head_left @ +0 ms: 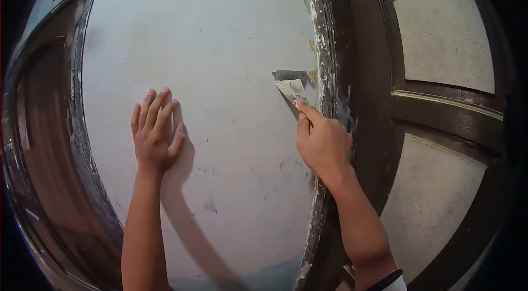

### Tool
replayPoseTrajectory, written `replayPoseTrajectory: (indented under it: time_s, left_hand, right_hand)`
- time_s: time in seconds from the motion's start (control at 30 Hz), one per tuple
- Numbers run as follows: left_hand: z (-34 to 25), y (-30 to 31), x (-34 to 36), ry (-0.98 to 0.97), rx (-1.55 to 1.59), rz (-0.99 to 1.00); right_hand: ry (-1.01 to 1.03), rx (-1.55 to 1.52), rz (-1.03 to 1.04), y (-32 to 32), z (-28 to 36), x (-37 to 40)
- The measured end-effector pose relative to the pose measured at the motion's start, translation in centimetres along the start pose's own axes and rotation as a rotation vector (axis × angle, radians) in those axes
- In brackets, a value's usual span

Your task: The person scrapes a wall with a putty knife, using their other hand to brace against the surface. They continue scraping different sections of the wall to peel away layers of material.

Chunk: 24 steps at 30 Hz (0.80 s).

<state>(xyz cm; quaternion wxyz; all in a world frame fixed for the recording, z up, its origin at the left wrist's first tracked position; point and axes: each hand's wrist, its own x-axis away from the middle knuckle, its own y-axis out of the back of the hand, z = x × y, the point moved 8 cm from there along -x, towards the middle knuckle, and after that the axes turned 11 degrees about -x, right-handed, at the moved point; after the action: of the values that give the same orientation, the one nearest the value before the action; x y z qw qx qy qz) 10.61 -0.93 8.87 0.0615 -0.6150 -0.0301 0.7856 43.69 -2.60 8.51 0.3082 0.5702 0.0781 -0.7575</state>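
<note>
My right hand (pixel 325 142) is wrapped round the handle of a putty knife (pixel 292 90), whose blade points up and left at the right side of a pale wall (pixel 220 60). Whitish material coats the blade. Directly above it a dark grey patch (pixel 291 75) shows on the wall, close to the chipped edge. My left hand (pixel 156 131) lies against the wall further left, fingers stretched upward and holding nothing. Its shadow falls to the right and down.
A chipped, paint-flecked frame (pixel 325 32) borders the wall on the right. Beyond it stands a dark door (pixel 440 109) with pale panels. On the left is another worn frame (pixel 82 87) round a brown wooden surface (pixel 47 126). Greenish colour (pixel 258 277) marks the wall's lower part.
</note>
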Motion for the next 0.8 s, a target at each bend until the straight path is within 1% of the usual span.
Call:
replayPoseTrajectory:
  time_s: [0.1, 0.27, 0.3, 0.37, 0.5, 0.73, 0.8]
  left_hand:
    - [0.0, 0.0, 0.1, 0.014, -0.001, 0.009]
    - [-0.1, 0.1, -0.2, 0.010, 0.001, 0.050]
    - [-0.1, 0.1, -0.2, 0.010, -0.004, 0.044]
    - [-0.1, -0.2, 0.0, 0.001, 0.000, 0.045]
    - [0.0, -0.2, 0.0, 0.014, -0.033, 0.015]
    - [0.0, -0.1, 0.1, 0.019, -0.027, 0.036]
    - [-0.2, 0.0, 0.0, 0.004, -0.019, 0.025]
  right_hand:
    - [0.018, -0.038, -0.022, -0.4, -0.3, 0.1]
    - [0.048, -0.005, -0.017, -0.7, 0.0, -0.2]
    - [0.042, -0.005, -0.013, -0.7, 0.3, -0.4]
    - [-0.049, 0.027, 0.023, -0.6, 0.4, -0.7]
    - [-0.024, 0.053, 0.041, -0.6, 0.6, -0.3]
    - [0.054, 0.017, 0.032, -1.2, 0.4, -0.2]
    - [0.041, 0.078, 0.012, -1.2, 0.6, -0.8]
